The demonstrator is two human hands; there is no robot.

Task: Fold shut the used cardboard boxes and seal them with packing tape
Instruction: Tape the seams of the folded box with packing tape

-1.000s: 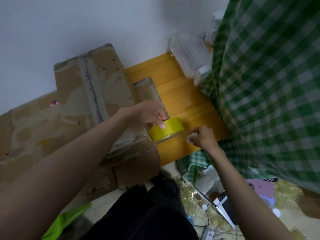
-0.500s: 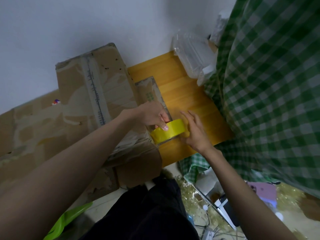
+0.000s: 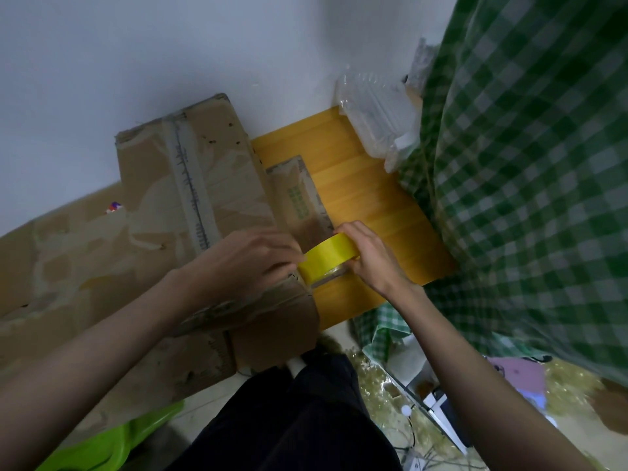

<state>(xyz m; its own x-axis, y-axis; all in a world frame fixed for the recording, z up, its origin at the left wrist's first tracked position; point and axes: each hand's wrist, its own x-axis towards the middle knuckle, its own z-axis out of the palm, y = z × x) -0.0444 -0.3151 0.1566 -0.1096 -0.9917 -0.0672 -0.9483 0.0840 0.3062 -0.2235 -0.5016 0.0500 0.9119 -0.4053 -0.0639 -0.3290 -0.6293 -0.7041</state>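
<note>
Left hand: the left hand [image 3: 251, 256] rests on the box corner, fingers curled onto the near edge of the tape roll.
Right hand: the right hand [image 3: 368, 254] is clamped around the far side of the roll, thumb over its top.
Tape roll: the yellow tape roll [image 3: 328, 261] stands on edge between both hands at the box's right corner, over the wooden surface [image 3: 373, 198]; whether a strip is pulled free cannot be told, as the hands cover it.
Cardboard box: the cardboard box [image 3: 190, 198] lies left of the roll against the white wall [image 3: 170, 56]; brown, worn, with torn paper patches and an old tape strip along its top.
Surroundings: a clear plastic bag [image 3: 377, 120] sits at the far end of the wood; a green checked cloth [image 3: 526, 164] hangs at right, hiding the surface's right edge.
Below: a green plastic item [image 3: 112, 443] at lower left; mixed clutter on the floor at lower right, blurred.
</note>
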